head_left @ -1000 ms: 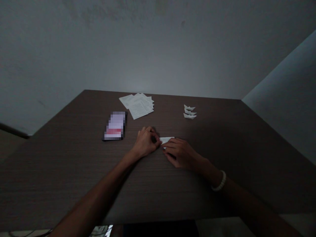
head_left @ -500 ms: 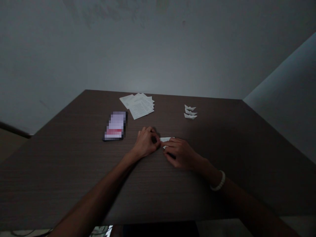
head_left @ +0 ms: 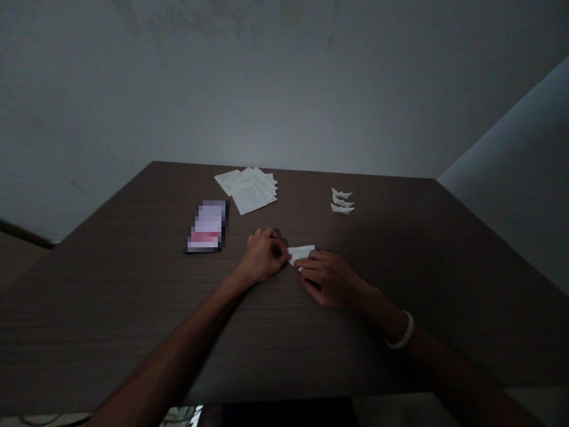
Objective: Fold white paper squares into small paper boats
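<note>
A small folded piece of printed paper (head_left: 303, 252) lies on the table between my hands. My left hand (head_left: 265, 256) pinches its left corner between thumb and forefinger. My right hand (head_left: 328, 277) rests over the paper's lower right part, fingers stretched out and pressing on it; its lower edge is partly hidden under them. Beyond my right hand, three small folded paper boats (head_left: 342, 201) stand one behind another.
A fanned stack of printed paper sheets (head_left: 253, 191) lies toward the back of the brown table (head_left: 267, 350). Left of my left hand is a phone (head_left: 207, 226) with a blurred lit screen. A wall (head_left: 284, 89) rises behind the table's far edge.
My right hand has slid slightly right along the paper, baring more of its printed face. The left hand keeps its pinch in the same place.
</note>
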Motion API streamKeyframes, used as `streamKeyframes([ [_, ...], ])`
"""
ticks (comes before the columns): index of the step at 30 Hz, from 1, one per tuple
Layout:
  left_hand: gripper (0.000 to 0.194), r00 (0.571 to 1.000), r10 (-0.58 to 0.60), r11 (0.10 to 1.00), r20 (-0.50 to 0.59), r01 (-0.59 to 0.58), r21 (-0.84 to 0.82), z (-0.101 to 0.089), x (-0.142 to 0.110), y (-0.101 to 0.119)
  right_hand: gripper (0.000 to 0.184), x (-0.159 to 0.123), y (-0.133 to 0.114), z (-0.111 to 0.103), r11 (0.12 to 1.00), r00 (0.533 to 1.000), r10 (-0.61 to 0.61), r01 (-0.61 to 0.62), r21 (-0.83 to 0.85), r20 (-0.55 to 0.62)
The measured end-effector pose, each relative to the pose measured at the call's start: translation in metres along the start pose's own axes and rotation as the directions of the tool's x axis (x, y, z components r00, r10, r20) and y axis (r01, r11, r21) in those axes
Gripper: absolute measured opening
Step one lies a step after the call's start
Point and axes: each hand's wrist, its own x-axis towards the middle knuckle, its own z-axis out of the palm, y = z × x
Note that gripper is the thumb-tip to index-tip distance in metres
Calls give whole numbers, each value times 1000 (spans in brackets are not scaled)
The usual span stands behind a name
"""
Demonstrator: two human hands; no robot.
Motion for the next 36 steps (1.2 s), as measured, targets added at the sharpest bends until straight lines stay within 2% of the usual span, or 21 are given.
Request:
streamKeyframes([
  [7,10,1000,4,1000,24,-3,-3,-1,0,0,11,-12,-5,-7,999,999,34,-34,8,34],
  [12,11,1000,-1,1000,20,2,-5,-2,-1,0,11,-18,-6,-5,1000,1000,28,-27,-10,15],
  [18,11,1000,7,1000,15,-7,4,-1,0,-1,15,-18,-2,-3,998,993,62,-59,33,-101],
  [25,12,1000,9,1000,9,-9,-3,-2,-1,0,15,-14,4,1,995,973,97,-100,-6,-208],
  [27,13,1000,2,1000,11,-2,-2,-2,-1,1,15,-12,5,0,992,974,105,-116,-42,-203],
  [31,12,1000,0,1000,10,0,-2,-2,-1,1,21,-8,6,-1,993,992,65,-74,-90,-106],
  [36,11,1000,-4,1000,5,4,-3,-1,-1,1,26,-7,8,3,998,997,31,-35,-50,-64],
])
